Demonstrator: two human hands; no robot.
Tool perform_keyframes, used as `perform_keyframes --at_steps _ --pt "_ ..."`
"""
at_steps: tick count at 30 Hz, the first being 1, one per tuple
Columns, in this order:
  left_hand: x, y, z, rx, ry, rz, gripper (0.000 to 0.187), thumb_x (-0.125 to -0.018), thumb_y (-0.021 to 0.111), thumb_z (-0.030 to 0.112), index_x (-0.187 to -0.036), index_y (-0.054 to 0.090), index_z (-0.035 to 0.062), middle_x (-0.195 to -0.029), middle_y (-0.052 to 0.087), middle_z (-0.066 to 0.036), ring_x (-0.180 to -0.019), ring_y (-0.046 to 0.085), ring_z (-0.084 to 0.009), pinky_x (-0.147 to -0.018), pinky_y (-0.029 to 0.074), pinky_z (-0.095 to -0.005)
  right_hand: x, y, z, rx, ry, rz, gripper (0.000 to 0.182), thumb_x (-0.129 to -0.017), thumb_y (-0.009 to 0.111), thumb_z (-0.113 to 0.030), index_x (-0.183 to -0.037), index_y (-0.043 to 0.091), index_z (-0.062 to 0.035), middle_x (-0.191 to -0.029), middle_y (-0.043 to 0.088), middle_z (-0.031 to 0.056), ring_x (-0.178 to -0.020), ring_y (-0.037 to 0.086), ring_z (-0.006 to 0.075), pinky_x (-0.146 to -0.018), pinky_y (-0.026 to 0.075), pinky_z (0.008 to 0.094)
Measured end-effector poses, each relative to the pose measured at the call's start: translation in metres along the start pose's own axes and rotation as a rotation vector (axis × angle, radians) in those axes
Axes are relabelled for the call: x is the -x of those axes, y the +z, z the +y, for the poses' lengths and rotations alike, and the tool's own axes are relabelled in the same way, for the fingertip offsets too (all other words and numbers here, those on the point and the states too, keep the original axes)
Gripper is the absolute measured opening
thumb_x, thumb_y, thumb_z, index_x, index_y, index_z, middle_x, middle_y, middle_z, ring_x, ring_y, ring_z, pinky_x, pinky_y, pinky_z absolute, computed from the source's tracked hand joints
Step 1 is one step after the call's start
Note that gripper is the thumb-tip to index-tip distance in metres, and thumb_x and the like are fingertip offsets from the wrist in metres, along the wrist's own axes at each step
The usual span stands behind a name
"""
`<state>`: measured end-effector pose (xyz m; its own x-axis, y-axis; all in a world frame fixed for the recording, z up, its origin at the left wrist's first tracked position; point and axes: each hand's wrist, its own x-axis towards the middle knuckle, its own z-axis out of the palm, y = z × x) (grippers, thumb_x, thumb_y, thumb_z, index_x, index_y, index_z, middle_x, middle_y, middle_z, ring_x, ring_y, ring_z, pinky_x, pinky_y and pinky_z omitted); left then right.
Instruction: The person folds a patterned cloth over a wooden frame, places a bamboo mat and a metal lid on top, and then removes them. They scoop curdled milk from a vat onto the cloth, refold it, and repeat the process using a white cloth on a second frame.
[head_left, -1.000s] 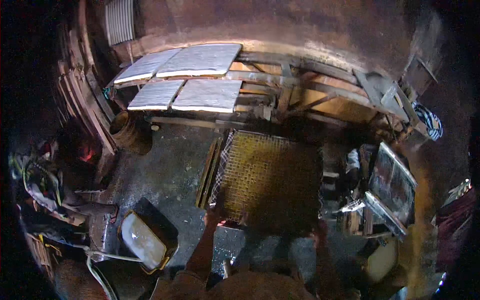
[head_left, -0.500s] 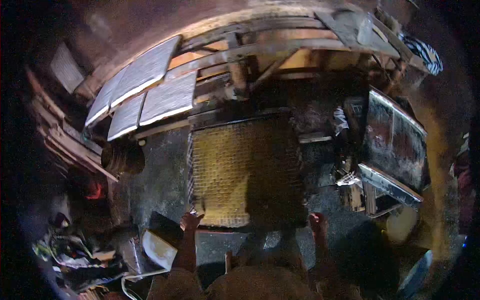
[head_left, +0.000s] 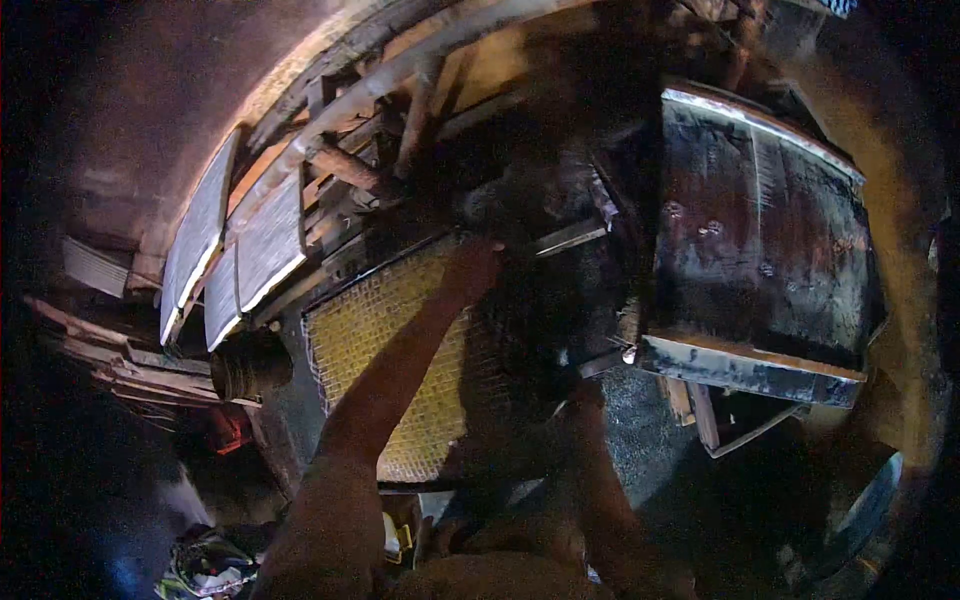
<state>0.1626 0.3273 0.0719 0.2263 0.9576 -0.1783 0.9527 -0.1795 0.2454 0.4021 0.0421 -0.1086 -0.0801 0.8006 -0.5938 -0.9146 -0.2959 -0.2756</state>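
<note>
A yellow wire-mesh frame (head_left: 375, 335) lies flat on the dark floor in front of me. My left arm stretches across it, and my left hand (head_left: 470, 265) is at the frame's far edge with the fingers curled; blur hides whether it grips the edge. My right forearm rises from the bottom middle, and my right hand (head_left: 588, 392) is lost in shadow by the mesh's right side, so what it touches is hidden.
A large dark metal tray (head_left: 760, 230) with a pale rim stands to the right. Grey sheets (head_left: 270, 240) lie on a wooden rack (head_left: 350, 165) at the far left. A round dark pot (head_left: 245, 365) sits below them. Clutter fills the lower left.
My left hand left the near edge of the mesh frame and reached across to its far edge. My head swung right and down, so the dark tray looms larger.
</note>
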Motion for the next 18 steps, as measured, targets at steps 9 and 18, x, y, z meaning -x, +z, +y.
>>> perform_keyframes --at_steps 9,18 --pt "-0.05 0.054 0.015 -0.398 0.017 -0.561 0.051 -0.077 0.056 0.032 -0.12 0.041 0.009 -0.113 0.048 -0.015 -0.099 0.048 -0.0302 -0.084 0.038 -0.044 0.035 -0.013 -0.016 0.106 0.183 -0.079 0.039 -0.082 0.046 -0.016 -0.119 0.039 -0.0068 -0.11 0.05 0.0095 -0.094 0.052 0.0218 -0.079 0.044 0.0368" --pt "-0.059 0.063 0.067 0.144 0.075 -0.557 0.054 -0.073 0.062 0.022 -0.12 0.04 0.0045 -0.112 0.049 -0.013 -0.095 0.05 -0.0293 -0.082 0.041 -0.0401 0.03 0.076 -0.068 1.408 -0.212 0.236 0.034 -0.079 0.052 -0.015 -0.11 0.048 -0.0012 -0.112 0.05 0.0123 -0.098 0.05 0.0245 -0.079 0.042 0.0334"
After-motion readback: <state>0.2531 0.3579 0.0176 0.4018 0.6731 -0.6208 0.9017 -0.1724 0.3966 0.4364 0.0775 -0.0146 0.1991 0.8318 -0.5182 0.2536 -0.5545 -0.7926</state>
